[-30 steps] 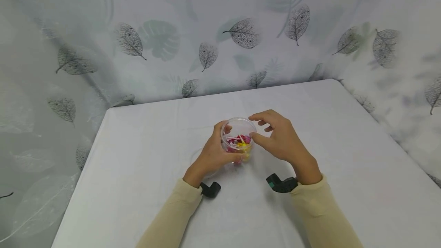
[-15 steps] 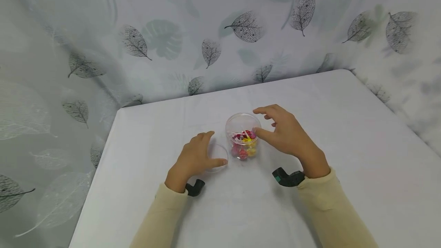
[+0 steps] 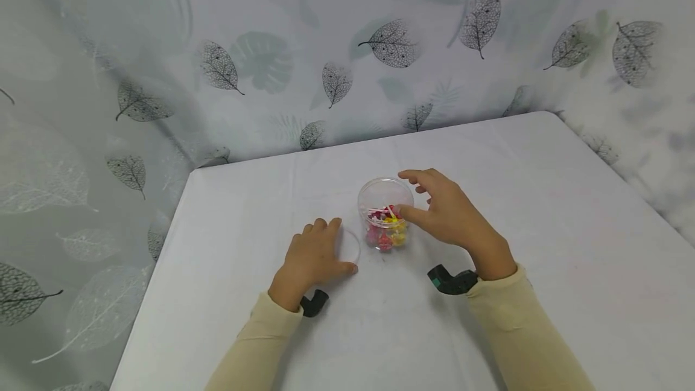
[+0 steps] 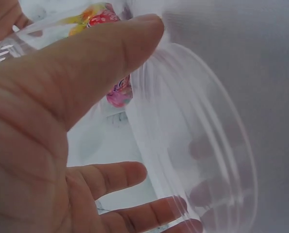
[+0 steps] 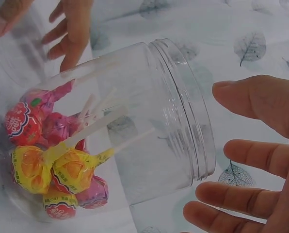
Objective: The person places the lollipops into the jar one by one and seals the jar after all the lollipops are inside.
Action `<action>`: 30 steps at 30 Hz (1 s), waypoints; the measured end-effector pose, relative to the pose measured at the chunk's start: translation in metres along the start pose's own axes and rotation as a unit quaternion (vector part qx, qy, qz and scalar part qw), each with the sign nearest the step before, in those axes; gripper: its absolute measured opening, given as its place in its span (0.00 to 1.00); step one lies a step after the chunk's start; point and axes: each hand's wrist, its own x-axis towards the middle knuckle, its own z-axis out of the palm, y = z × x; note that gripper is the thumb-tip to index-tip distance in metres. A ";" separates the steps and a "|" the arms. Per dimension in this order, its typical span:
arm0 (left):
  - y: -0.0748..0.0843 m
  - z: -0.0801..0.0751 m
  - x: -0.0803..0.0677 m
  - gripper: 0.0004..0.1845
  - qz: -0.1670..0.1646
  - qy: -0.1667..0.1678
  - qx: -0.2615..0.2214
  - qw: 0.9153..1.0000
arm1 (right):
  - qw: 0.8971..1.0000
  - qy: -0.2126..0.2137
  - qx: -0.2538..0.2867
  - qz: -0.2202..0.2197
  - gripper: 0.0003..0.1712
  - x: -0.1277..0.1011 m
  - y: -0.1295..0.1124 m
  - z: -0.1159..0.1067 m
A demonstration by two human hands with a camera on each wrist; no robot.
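Left hand (image 3: 312,255) rests fingers-down on the flat round clear plastic lid (image 3: 347,246), thumb and fingertips curled over its rim; lid lies on the white-clothed table (image 3: 543,228), just left of the jar. Right hand (image 3: 447,216) hovers spread and loose at the right side of the upright clear plastic jar (image 3: 385,213); thumb tip at the wall, contact uncertain. Jar mouth is open, facing up; red, pink and yellow wrapped lollipops (image 5: 52,155) sit inside, sticks up. Lid is nearer the left hand; jar lies between both hands.
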 end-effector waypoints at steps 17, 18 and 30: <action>-0.020 -0.005 -0.016 0.52 -0.004 -0.003 -0.037 0.999 | 0.997 -0.067 -0.004 0.028 0.57 0.001 0.002 0.007; -0.021 -0.006 -0.016 0.52 -0.004 0.001 -0.046 0.999 | 0.997 -0.068 -0.006 0.030 0.57 0.002 0.002 0.007; -0.030 -0.012 -0.024 0.52 0.034 0.066 -0.158 0.985 | 0.997 -0.075 0.000 0.029 0.55 0.002 0.001 0.007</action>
